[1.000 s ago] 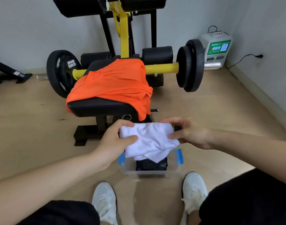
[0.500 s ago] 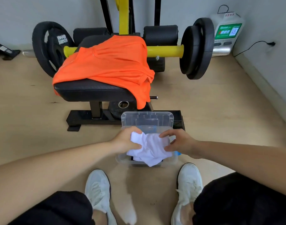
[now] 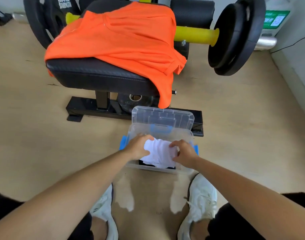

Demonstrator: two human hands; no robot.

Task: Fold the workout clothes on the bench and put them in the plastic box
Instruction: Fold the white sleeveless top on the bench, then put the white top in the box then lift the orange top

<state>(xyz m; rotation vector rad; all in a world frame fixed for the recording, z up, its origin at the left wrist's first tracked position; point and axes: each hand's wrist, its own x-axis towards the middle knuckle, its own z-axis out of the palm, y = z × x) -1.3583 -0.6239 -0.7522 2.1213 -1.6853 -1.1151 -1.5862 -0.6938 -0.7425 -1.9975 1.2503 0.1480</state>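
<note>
Lowered since the earlier frame, left hand point(image 3: 139, 147) and right hand point(image 3: 182, 153) grip the folded white garment point(image 3: 158, 153) by its ends inside the plastic box point(image 3: 181, 134). Uneven release could undo the fold. An unfolded orange shirt point(image 3: 124, 40) drapes the table's point(image 3: 96, 78) right edge.

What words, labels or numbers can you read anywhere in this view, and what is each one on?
White lettering on the weight plate, top left of the picture: cut off and too blurred to read.
Green label with a QR code, top right: too blurred to read.
</note>
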